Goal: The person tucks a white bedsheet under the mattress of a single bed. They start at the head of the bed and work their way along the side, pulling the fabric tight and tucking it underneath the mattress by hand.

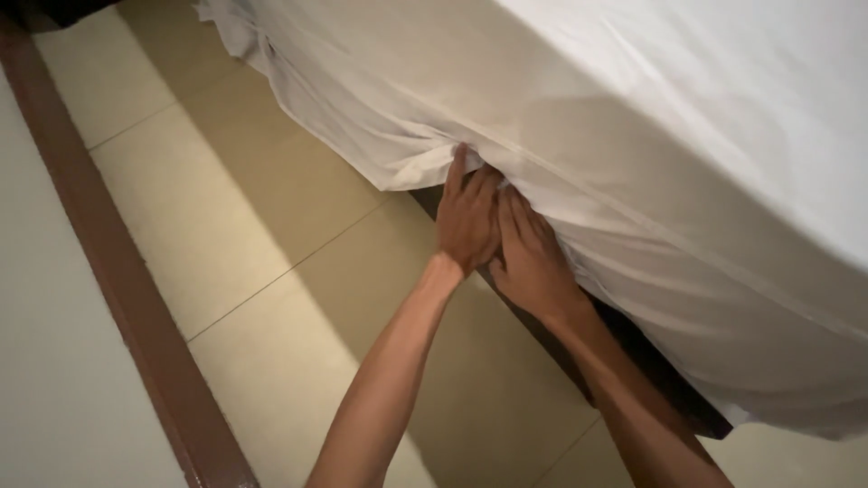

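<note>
The white sheet (651,136) hangs over the side of the bed on the right, its lower edge bunched above the dark bed base (633,348). The left hand (467,220) and right hand (529,258) touch side by side, fingers (457,167) stretched flat and pushed under the sheet's fold, gripping nothing. Beige floor tiles (235,226) lie left, bordered by a brown skirting board (117,271).

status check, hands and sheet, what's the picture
Left hand and right hand side by side, fingers pressed into the white fabric bed sheet at the mattress's lower edge. Sheet bunched there. Beige tiled floor beneath; nothing blocking.
</note>
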